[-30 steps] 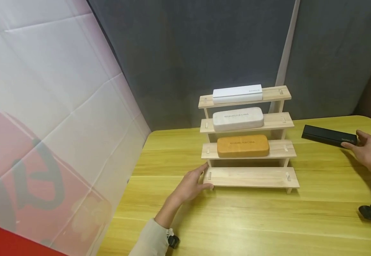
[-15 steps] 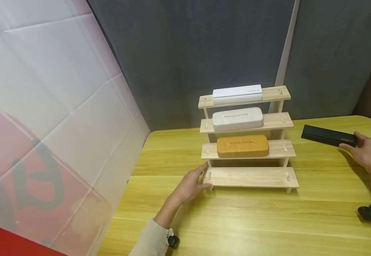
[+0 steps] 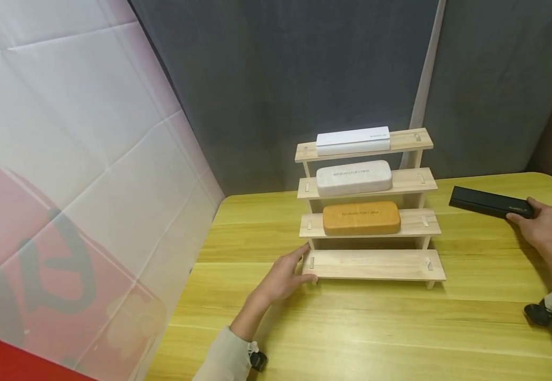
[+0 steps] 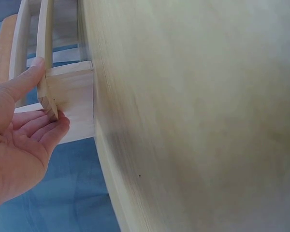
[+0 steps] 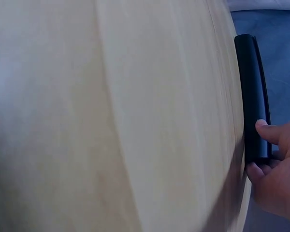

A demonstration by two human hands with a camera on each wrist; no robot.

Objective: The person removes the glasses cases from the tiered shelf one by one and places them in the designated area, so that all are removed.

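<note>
A wooden stepped rack (image 3: 376,264) stands on the yellow table (image 3: 352,328). Its upper shelves carry a white box (image 3: 353,139), a pale grey case (image 3: 354,178) and an orange case (image 3: 361,217); the bottom shelf is bare. My left hand (image 3: 283,278) holds the bottom shelf's left end, and the left wrist view shows the thumb and fingers of the left hand (image 4: 19,140) pinching the rack (image 4: 72,96) from both sides. My right hand (image 3: 540,227) grips the right end of a long black case (image 3: 487,202) lying on the table right of the rack. In the right wrist view the right hand (image 5: 275,174) has its thumb over the black case (image 5: 251,92).
A pink and white banner (image 3: 66,185) slants along the table's left side. A dark grey curtain (image 3: 281,79) hangs behind the rack. The table's rounded corner lies just past the black case.
My right wrist and forearm have drifted slightly left while the hand stays on the black case, which has barely moved. The left hand and the rack are as before.
</note>
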